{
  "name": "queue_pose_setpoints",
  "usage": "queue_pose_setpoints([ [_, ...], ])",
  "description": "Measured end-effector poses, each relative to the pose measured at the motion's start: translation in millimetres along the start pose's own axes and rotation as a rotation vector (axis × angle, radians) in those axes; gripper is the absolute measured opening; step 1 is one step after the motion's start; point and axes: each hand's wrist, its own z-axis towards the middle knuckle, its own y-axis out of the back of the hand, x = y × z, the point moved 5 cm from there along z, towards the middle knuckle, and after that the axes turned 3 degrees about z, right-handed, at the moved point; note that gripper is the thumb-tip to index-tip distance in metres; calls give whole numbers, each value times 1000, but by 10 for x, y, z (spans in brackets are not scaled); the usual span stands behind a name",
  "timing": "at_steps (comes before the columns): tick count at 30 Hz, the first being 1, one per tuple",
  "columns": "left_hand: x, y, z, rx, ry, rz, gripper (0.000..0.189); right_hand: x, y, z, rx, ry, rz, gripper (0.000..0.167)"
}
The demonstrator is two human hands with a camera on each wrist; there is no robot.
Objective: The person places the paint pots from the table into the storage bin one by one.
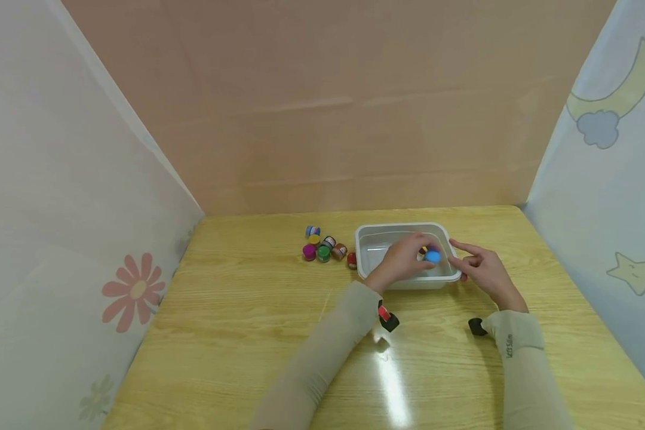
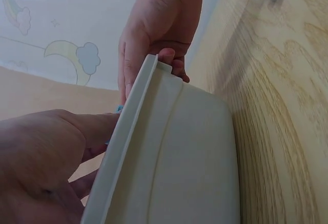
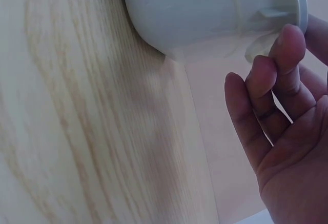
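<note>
A white plastic bin point(image 1: 400, 285) stands on the table. My left hand point(image 1: 407, 258) reaches over its near rim, with thumb and fingers around a small pot with a blue lid point(image 1: 432, 256). Something yellow and dark point(image 1: 423, 251) shows beside that pot, partly hidden by the fingers. In the left wrist view, the bin wall hides most of the left fingertips, and only a sliver of blue shows. My right hand point(image 1: 484, 272) grips the bin's right rim. From the right wrist view, the right fingers point(image 3: 262, 75) are seen bent against the underside of the rim.
Left of the bin lie several small pots: a magenta one point(image 1: 309, 252), a green one point(image 1: 323, 254), a yellow one point(image 1: 314, 239), a blue one point(image 1: 313, 230), a brown one point(image 1: 340, 251) and a dark-lidded one point(image 1: 329, 242). A red pot point(image 1: 352, 260) sits beside the bin's left wall.
</note>
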Motion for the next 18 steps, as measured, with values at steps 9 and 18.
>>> queue_pose_setpoints([
  [9,32,-96,97,47,19,16,22,25,11,3,5,2,14,63],
  [18,48,-218,138,119,-3,37,27,-1,6,10,8,-7,22,63],
])
